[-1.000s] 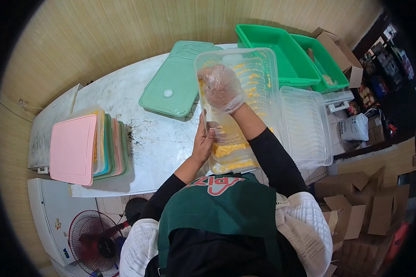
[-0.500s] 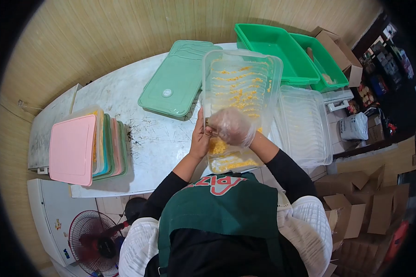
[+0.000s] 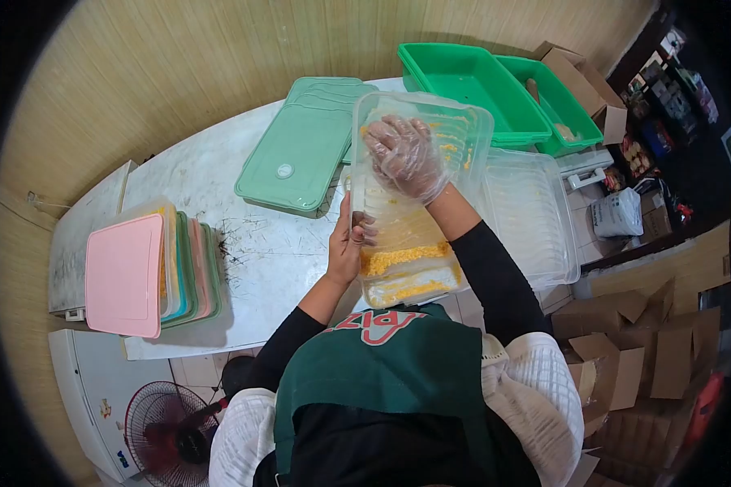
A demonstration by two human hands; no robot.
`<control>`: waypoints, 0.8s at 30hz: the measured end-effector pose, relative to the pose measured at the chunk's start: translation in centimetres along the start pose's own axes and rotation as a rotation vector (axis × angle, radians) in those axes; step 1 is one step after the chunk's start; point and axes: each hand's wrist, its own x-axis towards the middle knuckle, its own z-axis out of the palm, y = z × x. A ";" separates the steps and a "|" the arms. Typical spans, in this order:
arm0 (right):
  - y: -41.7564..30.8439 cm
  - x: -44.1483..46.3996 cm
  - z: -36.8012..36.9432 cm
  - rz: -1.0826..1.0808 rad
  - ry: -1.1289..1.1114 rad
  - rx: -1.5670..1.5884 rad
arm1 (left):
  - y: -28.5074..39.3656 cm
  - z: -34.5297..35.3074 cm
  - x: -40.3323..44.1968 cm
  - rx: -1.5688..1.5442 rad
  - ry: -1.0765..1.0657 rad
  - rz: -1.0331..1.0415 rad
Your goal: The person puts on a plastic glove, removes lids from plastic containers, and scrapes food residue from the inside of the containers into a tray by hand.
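Clear container (image 3: 455, 104): lying lengthwise between two hands, it is straddling the near edge of the white counter (image 3: 276, 252); whether its base is resting there, the view is not showing.
Left hand (image 3: 348, 243): bare, it is steadying the container by its left wall, the grip closing around that side with fingers showing through the plastic.
Right hand (image 3: 404, 158): gloved in thin clear plastic, it is working inside the far half of the container, fingers curving downward; whether this grip is pinching anything, one cannot tell.
Yellow crumbs (image 3: 406, 258): they are banding the ribbed floor at the container's near end and flecking the ridges toward its far right.
Green lids (image 3: 292, 154): they are lying in a pile toward the counter's far edge, just left of the container.
Clear stack (image 3: 528, 211): more ribbed containers are sitting at the counter's right end.
Green tubs (image 3: 471, 93): two are standing side by side at the far right corner.
Pink lid (image 3: 126, 276): it is fronting a row of coloured lids by the near left corner (a red fan (image 3: 170, 430) is standing below).
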 end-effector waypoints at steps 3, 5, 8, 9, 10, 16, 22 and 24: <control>0.7 -0.2 -0.5 -0.024 -0.046 0.059 | 0.2 -0.1 -0.1 -0.001 0.017 0.004; 1.9 -0.5 -0.4 -0.045 -0.057 0.076 | 0.5 0.0 0.0 -0.017 0.031 -0.001; 3.7 -1.3 0.0 -0.043 -0.015 0.055 | 1.0 -0.1 -0.1 -0.038 0.044 -0.012; 4.4 -1.6 0.1 -0.037 0.010 0.040 | 1.1 -0.3 -0.1 -0.044 0.041 -0.013; 5.2 -1.8 0.1 -0.013 0.013 0.042 | 1.2 -0.5 -0.1 -0.049 0.039 -0.014; 6.4 -3.0 1.2 0.319 0.158 -0.021 | 0.5 -1.3 0.0 0.081 -0.017 0.111; 2.5 -6.1 2.9 0.604 0.148 -0.031 | -0.6 -1.2 -0.2 0.078 0.013 0.160; -0.1 -7.4 2.7 0.632 0.136 -0.048 | -0.3 -1.0 -0.1 0.058 0.025 0.159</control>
